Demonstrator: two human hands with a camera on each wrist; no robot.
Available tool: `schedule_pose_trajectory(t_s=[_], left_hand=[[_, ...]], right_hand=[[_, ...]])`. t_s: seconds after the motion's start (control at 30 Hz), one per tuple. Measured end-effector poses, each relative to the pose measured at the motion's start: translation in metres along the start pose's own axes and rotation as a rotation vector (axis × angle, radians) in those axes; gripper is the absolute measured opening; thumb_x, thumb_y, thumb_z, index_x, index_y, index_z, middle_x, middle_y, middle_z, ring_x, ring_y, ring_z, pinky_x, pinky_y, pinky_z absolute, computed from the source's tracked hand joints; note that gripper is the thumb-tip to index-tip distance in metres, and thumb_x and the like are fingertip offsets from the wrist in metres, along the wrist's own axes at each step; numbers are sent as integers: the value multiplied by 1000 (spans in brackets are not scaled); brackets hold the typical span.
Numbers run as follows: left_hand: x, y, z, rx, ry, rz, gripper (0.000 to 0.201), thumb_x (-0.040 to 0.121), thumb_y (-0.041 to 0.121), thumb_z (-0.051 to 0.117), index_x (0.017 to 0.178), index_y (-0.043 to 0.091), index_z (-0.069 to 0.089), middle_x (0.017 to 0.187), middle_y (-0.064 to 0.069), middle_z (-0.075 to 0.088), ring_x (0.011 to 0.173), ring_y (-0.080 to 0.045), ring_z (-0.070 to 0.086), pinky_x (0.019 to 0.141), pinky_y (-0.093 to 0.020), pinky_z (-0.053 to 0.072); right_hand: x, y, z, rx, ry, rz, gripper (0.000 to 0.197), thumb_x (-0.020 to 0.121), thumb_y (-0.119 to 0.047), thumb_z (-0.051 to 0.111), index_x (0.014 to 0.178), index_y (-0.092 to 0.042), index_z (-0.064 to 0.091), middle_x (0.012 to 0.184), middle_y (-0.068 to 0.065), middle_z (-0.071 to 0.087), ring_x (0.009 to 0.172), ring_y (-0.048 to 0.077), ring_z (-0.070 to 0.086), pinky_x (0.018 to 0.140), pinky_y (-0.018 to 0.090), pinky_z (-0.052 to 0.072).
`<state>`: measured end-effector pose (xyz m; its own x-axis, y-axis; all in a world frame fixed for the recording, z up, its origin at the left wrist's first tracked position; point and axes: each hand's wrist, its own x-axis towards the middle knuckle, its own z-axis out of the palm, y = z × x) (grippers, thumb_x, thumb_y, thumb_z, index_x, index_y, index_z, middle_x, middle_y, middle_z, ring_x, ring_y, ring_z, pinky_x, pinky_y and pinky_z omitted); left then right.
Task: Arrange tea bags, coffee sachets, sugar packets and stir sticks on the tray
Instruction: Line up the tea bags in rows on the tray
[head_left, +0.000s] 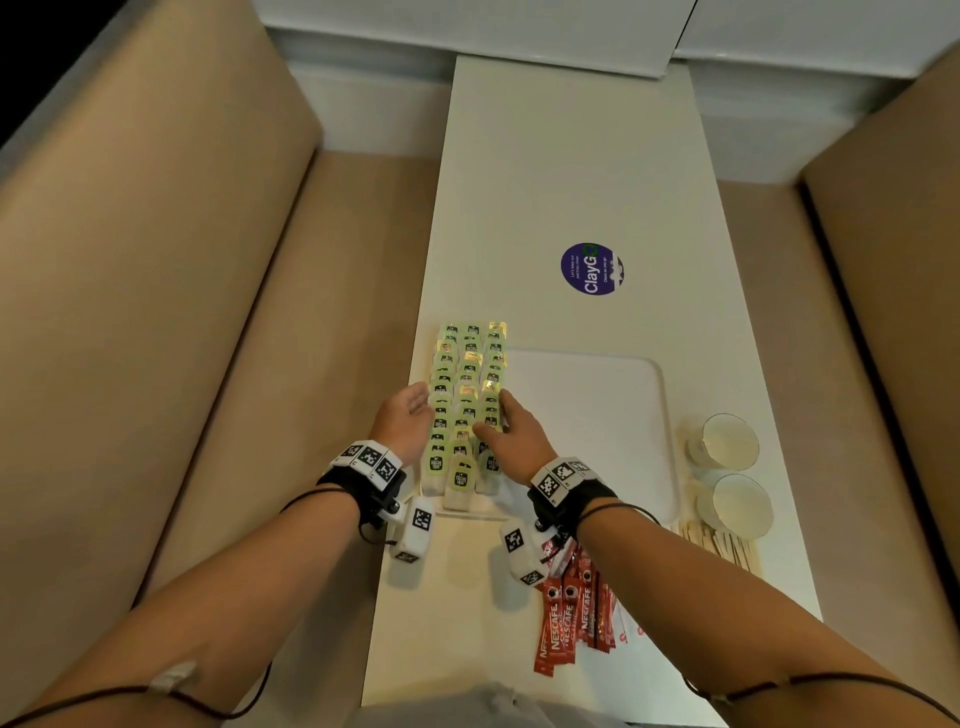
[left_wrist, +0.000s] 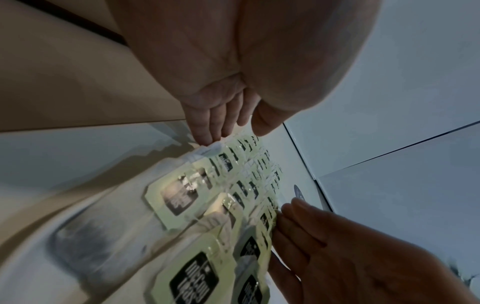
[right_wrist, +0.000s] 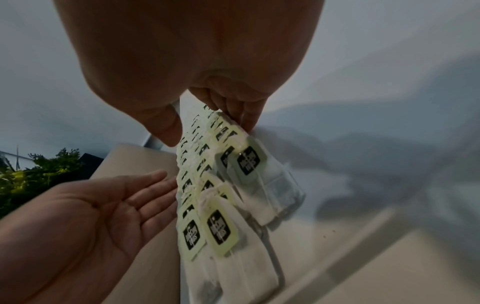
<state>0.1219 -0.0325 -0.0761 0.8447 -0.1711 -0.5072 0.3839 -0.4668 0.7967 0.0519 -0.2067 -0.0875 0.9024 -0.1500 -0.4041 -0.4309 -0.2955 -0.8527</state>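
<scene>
Several green-tagged tea bags (head_left: 467, 405) lie in three overlapping rows on the left part of a white tray (head_left: 597, 415). My left hand (head_left: 423, 402) lies against the left side of the rows, fingers straight and touching the outer tea bags (left_wrist: 197, 191). My right hand (head_left: 493, 413) lies against the right side of the rows, its fingers (right_wrist: 246, 119) touching the tea bags (right_wrist: 221, 226) and its thumb held apart. Neither hand grips anything. Red coffee sachets (head_left: 571, 613) lie on the table under my right forearm. Wooden stir sticks (head_left: 722, 545) lie near the tray's right front corner.
Two clear round cups (head_left: 727, 441) (head_left: 737, 501) stand right of the tray. A purple round sticker (head_left: 592, 268) is on the white table (head_left: 571, 182) beyond the tray. Beige padded benches (head_left: 156, 260) flank the narrow table on both sides.
</scene>
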Motion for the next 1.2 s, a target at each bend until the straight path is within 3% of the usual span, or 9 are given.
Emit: schedule_pose_trajectory(t_s=[0.13,0.27,0.4,0.57,0.73,0.87,1.03,1.13,1.2], left_hand=[[7,4,-1,5,3,-15,51,100,6,53,150,8,42,150,-7,50,136,-17,48,115,-32,36],[9,11,0,4,2,-18,52,100,7,52,151,10,41,150,-5,50,137,-17,48,112,-27,36],[15,17,0,-27,11,-28,52,100,10,52,150,16,42,148,-4,51,133,-18,51,112,-35,42],[24,17,-4,-36,31,-23,48,98,10,52,145,20,46,106,9,63,96,-17,63,88,-41,56],[27,17,-5,-64,20,-33,48,98,10,53,145,20,45,120,6,64,94,-19,65,85,-43,57],[27,15,-4,-90,10,-36,47,99,9,54,144,21,45,141,-6,57,113,-18,63,84,-30,54],[29,11,-4,-129,7,-47,46,99,8,55,142,20,47,143,-10,56,122,-21,59,92,-31,51],[30,10,-4,-140,6,-46,45,98,7,56,141,19,47,141,-9,57,119,-20,60,84,-26,51],[30,10,-4,-150,14,-43,46,98,7,57,141,18,48,137,-6,58,114,-18,62,78,-24,50]], right_hand=[[10,0,-9,2,26,6,37,95,-23,64,129,-21,52,121,-8,67,105,9,66,92,33,54],[20,-9,-22,2,24,4,38,96,-19,63,131,-17,50,121,-11,59,115,14,60,94,29,44],[34,-12,-24,-36,-4,-13,39,93,-24,64,131,-23,54,126,-6,67,114,17,64,102,42,49],[41,-13,-25,-59,-31,-7,42,89,-27,66,130,-24,55,122,-6,69,110,15,66,100,43,51],[56,-16,-33,-96,-17,-8,45,84,-38,64,126,-23,55,118,-2,70,106,19,66,98,48,51],[67,-26,-33,-110,-4,-20,41,86,-35,64,123,-20,57,114,-2,71,102,20,67,95,45,52],[72,-29,-29,-105,15,-6,37,91,-26,66,126,-20,57,115,-3,70,102,18,66,90,36,50],[72,-26,-30,-117,17,8,37,89,-29,66,124,-21,56,116,-3,69,104,20,66,92,38,52],[70,-27,-32,-129,13,28,47,88,-33,65,132,-20,53,126,1,67,117,26,63,99,42,50]])
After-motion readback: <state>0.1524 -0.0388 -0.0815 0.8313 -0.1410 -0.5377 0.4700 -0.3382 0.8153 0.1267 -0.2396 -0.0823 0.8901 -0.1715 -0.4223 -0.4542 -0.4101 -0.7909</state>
